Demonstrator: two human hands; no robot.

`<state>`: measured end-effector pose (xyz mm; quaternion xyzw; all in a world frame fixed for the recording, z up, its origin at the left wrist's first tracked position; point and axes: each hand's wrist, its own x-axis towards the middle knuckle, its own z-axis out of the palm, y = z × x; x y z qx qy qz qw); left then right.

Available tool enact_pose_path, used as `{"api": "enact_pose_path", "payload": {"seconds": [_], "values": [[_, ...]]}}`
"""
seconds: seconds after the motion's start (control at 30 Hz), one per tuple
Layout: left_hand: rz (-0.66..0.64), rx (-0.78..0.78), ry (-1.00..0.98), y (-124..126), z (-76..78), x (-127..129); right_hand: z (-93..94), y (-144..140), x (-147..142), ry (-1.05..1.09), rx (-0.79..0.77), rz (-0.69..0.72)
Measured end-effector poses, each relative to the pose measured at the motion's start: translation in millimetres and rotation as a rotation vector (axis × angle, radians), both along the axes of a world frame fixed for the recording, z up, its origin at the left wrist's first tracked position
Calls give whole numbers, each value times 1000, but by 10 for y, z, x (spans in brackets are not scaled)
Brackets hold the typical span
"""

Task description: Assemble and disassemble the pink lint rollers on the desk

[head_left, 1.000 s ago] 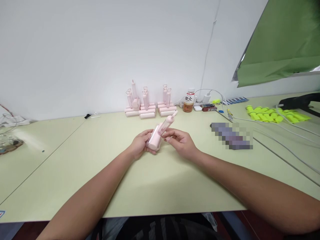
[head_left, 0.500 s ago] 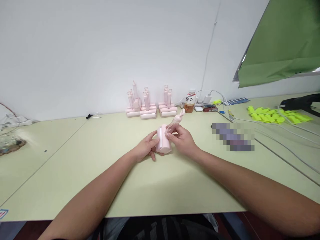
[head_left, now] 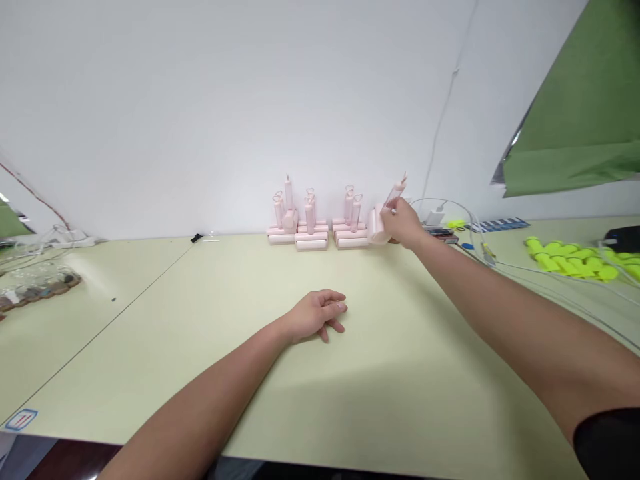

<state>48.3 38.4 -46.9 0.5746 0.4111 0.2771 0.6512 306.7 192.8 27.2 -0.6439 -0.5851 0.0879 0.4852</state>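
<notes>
At the back of the table my right hand [head_left: 403, 222] is wrapped round a pink lint roller [head_left: 377, 225], near where its handle meets the wide head. The handle tilts up to the right. Close by on its left stand several more pink lint rollers [head_left: 311, 241] in a group against the wall, handles up, heads on the table. My left hand [head_left: 319, 316] rests on the tabletop nearer to me, holding nothing, with its fingers loosely apart.
Bright yellow pieces [head_left: 570, 260] lie in rows at the right, with white cables [head_left: 530, 269] running beside them. A dark red box [head_left: 447, 238] sits behind my right forearm. On the far left are a power strip [head_left: 75, 239] and a plastic-wrapped bundle [head_left: 40, 287].
The lint roller, held by both hands over the middle of the table, has moved to the back right in my right hand. My left hand has let go. The view has shifted left.
</notes>
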Motion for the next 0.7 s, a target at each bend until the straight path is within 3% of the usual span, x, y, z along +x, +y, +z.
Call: {"api": "enact_pose_path", "payload": {"seconds": [0.13, 0.3, 0.7], "values": [[-22, -2, 31, -28, 24, -3, 112, 451, -18, -8, -60, 11], [-79, -15, 59, -55, 55, -52, 92, 857, -25, -24, -113, 27], [-99, -98, -11, -94, 23, -97, -40, 1110, 30, -118, -53, 152]]}}
